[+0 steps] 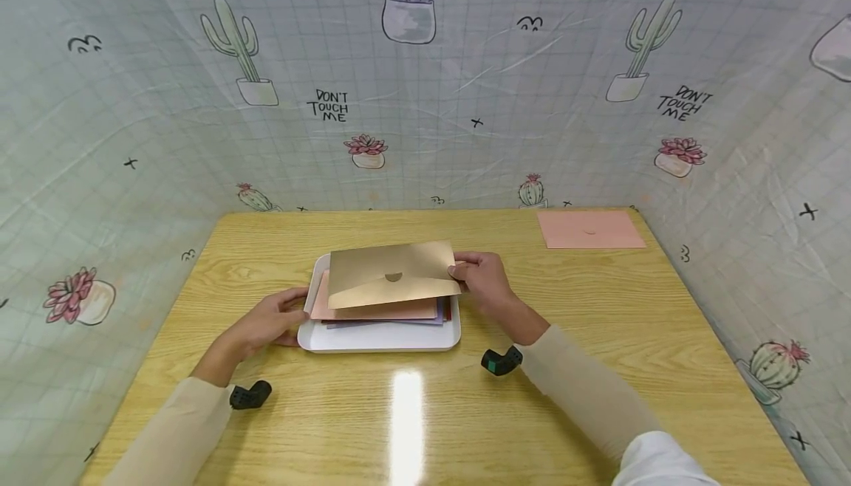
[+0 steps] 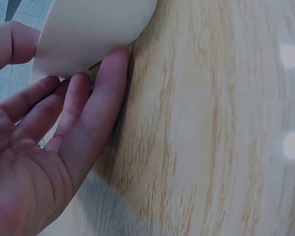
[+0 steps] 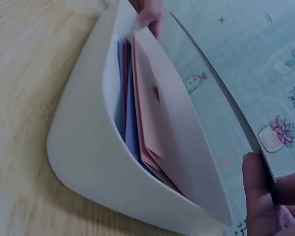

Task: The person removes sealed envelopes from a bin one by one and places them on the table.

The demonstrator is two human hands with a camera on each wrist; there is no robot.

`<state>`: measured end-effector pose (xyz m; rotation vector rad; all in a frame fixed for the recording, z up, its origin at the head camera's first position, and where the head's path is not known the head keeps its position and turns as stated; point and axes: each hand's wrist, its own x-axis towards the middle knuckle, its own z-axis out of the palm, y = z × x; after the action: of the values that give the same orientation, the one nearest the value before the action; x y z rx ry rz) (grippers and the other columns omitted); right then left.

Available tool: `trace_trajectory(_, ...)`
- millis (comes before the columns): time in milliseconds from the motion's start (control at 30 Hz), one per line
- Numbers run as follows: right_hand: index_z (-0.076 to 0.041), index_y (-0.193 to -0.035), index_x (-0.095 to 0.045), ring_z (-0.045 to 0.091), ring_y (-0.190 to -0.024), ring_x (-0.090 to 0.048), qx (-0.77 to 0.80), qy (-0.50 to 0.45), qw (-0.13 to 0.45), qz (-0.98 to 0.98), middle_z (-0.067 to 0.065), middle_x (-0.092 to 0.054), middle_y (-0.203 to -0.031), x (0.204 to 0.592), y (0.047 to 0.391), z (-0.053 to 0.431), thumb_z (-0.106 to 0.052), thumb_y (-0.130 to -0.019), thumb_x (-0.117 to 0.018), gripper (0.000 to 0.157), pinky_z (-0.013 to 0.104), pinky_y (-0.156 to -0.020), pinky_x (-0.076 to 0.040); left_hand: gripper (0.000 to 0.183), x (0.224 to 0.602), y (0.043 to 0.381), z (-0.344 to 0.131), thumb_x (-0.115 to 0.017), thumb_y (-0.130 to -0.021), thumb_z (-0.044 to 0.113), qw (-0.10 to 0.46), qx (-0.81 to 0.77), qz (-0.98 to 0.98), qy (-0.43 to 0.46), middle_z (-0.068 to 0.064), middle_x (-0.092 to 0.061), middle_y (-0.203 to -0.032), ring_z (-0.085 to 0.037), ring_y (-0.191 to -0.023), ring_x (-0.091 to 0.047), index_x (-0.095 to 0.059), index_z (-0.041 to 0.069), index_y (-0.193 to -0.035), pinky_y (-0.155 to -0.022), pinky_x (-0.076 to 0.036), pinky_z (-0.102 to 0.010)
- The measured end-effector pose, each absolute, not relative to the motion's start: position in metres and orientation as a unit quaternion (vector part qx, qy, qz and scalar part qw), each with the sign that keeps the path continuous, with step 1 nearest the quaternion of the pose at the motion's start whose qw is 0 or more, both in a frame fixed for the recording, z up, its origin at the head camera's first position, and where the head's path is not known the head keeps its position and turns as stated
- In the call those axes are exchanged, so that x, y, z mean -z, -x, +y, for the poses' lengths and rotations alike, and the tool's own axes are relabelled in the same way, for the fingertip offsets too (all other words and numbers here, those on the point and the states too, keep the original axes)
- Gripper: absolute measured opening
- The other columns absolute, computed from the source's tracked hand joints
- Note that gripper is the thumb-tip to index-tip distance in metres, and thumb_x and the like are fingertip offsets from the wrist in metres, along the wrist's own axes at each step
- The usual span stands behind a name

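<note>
A gold envelope (image 1: 392, 272) is pinched at its right edge by my right hand (image 1: 484, 278), thumb on top. It slants over a white tray (image 1: 382, 340), lifted off the stack there, as the right wrist view shows. Inside the tray lie a pink envelope (image 3: 152, 103) and several others beneath it, among them a lavender one (image 3: 131, 130) and a red one. My left hand (image 1: 269, 317) grips the tray's left side. In the left wrist view the thumb is at the rim, and the other fingers (image 2: 110, 73) reach against and under the outer wall.
Another pink envelope (image 1: 588, 230) lies flat at the table's far right corner. The wooden table (image 1: 319, 412) is bordered at the back and sides by a printed cloth (image 1: 465, 153). A black wrist device (image 1: 501, 361) sits by each forearm.
</note>
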<state>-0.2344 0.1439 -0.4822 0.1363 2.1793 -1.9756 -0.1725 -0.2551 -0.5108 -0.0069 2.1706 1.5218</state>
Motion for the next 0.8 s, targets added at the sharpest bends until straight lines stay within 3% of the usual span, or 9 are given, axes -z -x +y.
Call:
trace_trajectory(333,0.007,-0.137,-0.064,0.008,-0.068,-0.055,0.679,-0.065,0.085,0.727,-0.005,-0.071,-0.085,0.478,0.247,0.172,-0.002,-0.099,-0.066,0.039,0.021,-0.061,-0.046,0.074,0.511,0.173,-0.257,-0.057,-0.105,0.016,0.243,-0.559,0.793,0.003,-0.029,-0.019,-0.171,-0.033,-0.120,-0.065,-0.017,0.003,-0.167,-0.085,-0.065,-0.041)
trace_trajectory(467,0.007,-0.138,-0.063,0.005,-0.070,-0.059,0.675,-0.061,0.083,0.730,0.009,-0.074,-0.103,0.475,0.250,0.181,-0.003,-0.099,-0.065,0.040,0.020,-0.061,-0.048,0.073,0.511,0.174,-0.256,-0.056,-0.105,0.016,0.242,-0.560,0.793,0.002,-0.029,-0.021,-0.170,-0.033,-0.120,-0.065,-0.018,0.004,-0.167,-0.085,-0.065,-0.042)
trace_trajectory(600,0.007,-0.138,-0.063,0.004,-0.073,-0.062,0.668,-0.061,0.079,0.738,0.024,-0.068,-0.125,0.472,0.252,0.186,-0.003,-0.100,-0.064,0.039,0.018,-0.063,-0.050,0.074,0.512,0.173,-0.256,-0.056,-0.105,0.017,0.242,-0.562,0.791,0.001,-0.030,-0.021,-0.170,-0.032,-0.118,-0.066,-0.017,0.004,-0.167,-0.085,-0.065,-0.042)
trace_trajectory(800,0.006,-0.139,-0.063,0.006,-0.074,-0.061,0.666,-0.069,0.077,0.739,0.020,-0.067,-0.123,0.469,0.254,0.192,-0.004,-0.100,-0.063,0.039,0.019,-0.065,-0.051,0.074,0.512,0.173,-0.257,-0.055,-0.106,0.018,0.244,-0.559,0.793,-0.001,-0.031,-0.021,-0.170,-0.030,-0.118,-0.067,-0.015,0.003,-0.167,-0.085,-0.065,-0.041)
